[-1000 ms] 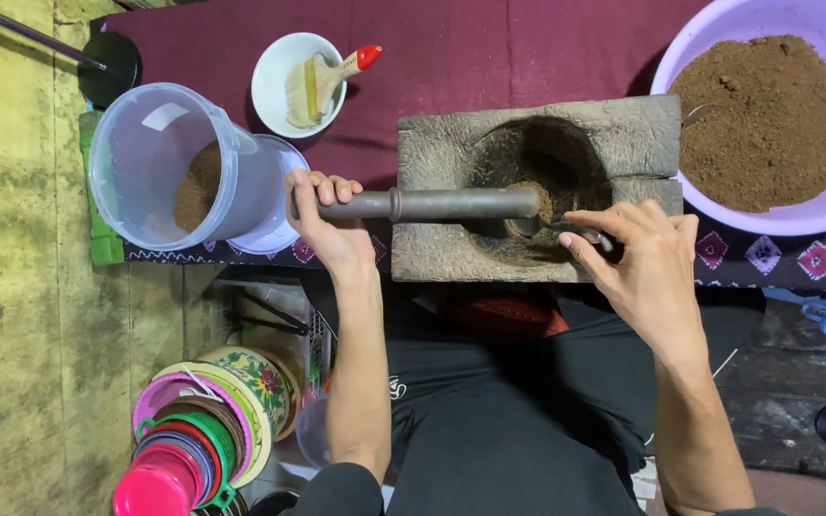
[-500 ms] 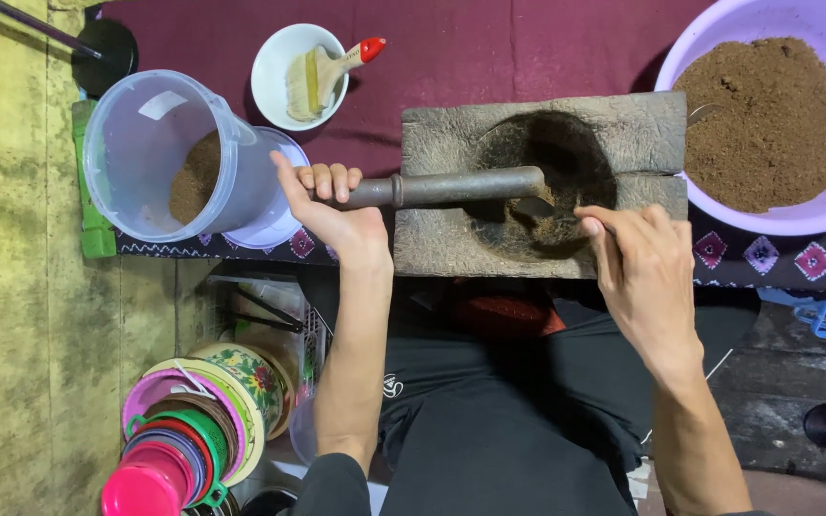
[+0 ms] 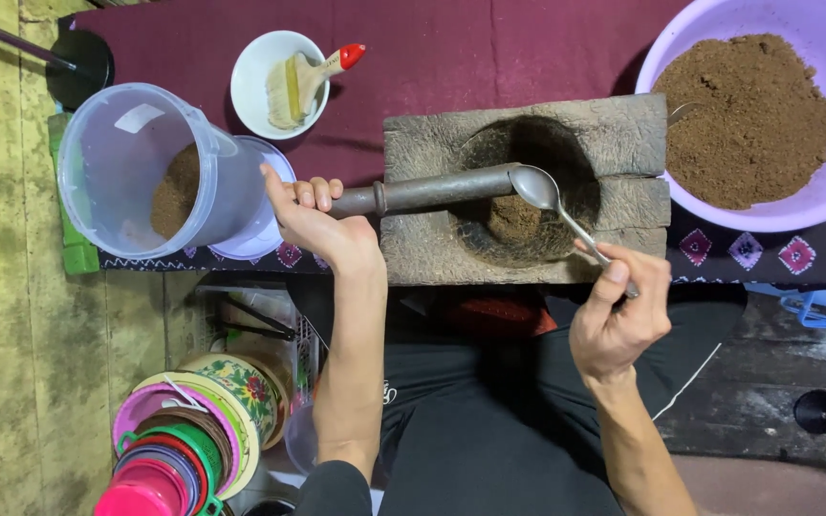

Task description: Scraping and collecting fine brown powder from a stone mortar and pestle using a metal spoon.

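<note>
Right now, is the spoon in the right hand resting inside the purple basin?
No, the spoon held by the right hand has its bowl over the hollow of the stone mortar.

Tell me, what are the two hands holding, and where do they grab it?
The left hand grips the dark pestle by its handle end. The right hand pinches the metal spoon near the handle's end.

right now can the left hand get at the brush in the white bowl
Probably yes, once it lets go. The left hand is wrapped around the pestle handle, and the brush lies in the white bowl just beyond it, with only bare maroon cloth between.
</note>
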